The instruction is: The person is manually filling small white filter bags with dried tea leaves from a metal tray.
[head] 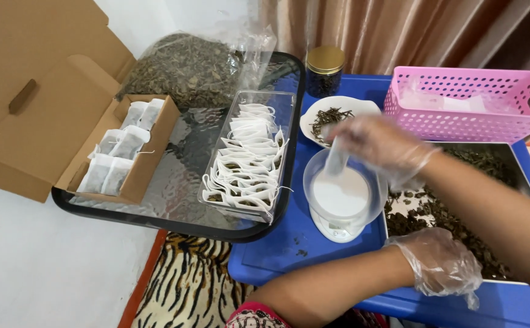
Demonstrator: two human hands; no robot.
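My right hand [382, 146], in a thin clear glove, pinches a small white filter bag [336, 159] by its top. The bag hangs over a clear bowl [344, 197] that stands on a small white scale [337, 232]. My left hand [441, 264], also gloved, reaches across from the lower left. Its fingers are bunched down into the dried dark leaves [490, 167] spread on a shallow pale tray [408, 203] to the right of the scale.
On the blue table [277, 252] stand a white dish of leaves [338, 115], a gold-lidded jar [324, 70] and a pink basket [465, 103]. To the left, a black glass tray [174, 182] bears a clear box of filled bags [250, 158], a cardboard box [125, 152] and a large sack of leaves [186, 70].
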